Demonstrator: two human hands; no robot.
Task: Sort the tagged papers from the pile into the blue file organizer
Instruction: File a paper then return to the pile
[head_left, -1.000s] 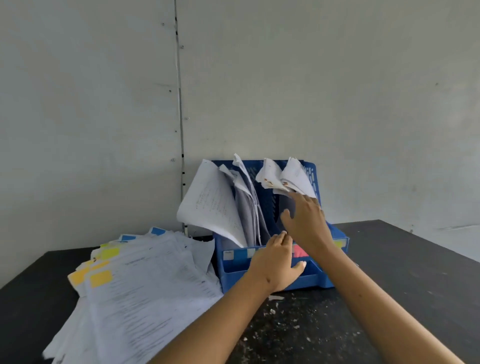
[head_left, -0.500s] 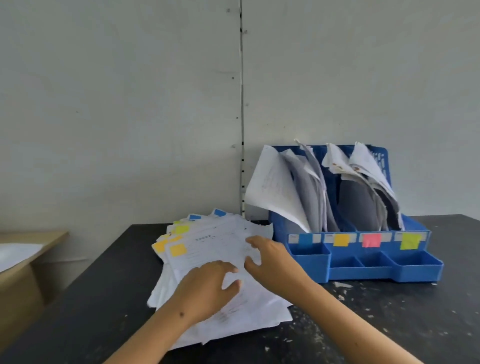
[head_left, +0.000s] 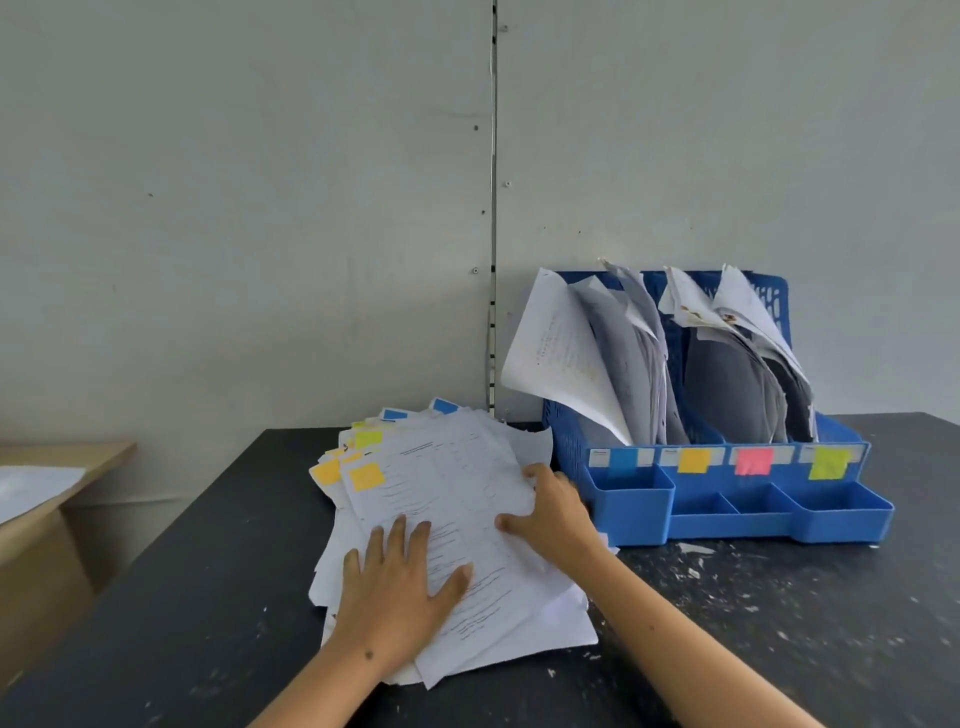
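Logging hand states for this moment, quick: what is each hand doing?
Left hand: open, lying flat on the paper pile.
Right hand: fingers curled on the top sheet's right edge, gripping it.

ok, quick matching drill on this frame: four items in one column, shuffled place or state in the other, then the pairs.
Items
1. left hand
2. right hand
3. top sheet's tag
4. pink label

Place or state
A. orange, at the sheet's far left corner
B. flat, fingers spread on the paper pile
C. third from left on the blue file organizer
D. fingers curled at the pile's right edge

Pairs: 1-B, 2-D, 3-A, 4-C
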